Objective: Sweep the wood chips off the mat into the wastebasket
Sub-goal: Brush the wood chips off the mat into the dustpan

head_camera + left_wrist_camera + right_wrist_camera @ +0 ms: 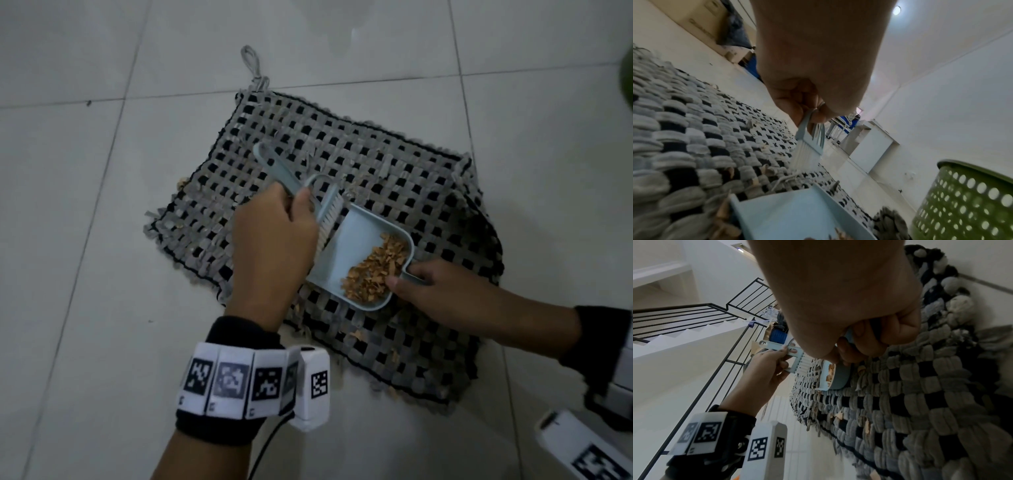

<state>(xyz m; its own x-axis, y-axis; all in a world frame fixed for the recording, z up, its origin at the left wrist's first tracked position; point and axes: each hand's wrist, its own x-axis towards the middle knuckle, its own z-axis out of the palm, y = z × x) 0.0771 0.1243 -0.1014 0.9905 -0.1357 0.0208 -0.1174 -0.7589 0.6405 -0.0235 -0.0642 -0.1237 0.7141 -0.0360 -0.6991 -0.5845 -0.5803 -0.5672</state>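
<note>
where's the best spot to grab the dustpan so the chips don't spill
Grip the dustpan by its short handle at the closed back edge, coming from the right, as the right hand does. The wood chips are piled against that back wall and the open lip faces the brush, so keep it level.

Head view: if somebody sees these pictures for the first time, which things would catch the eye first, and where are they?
First, the heap of tan wood chips in the pale blue plastic dustpan, which sits on the grey-and-black woven mat in the middle of the tiled floor. The left hand grips the pale blue hand brush at the pan's mouth; the right hand holds its handle. The green perforated wastebasket stands beside the mat.
</note>
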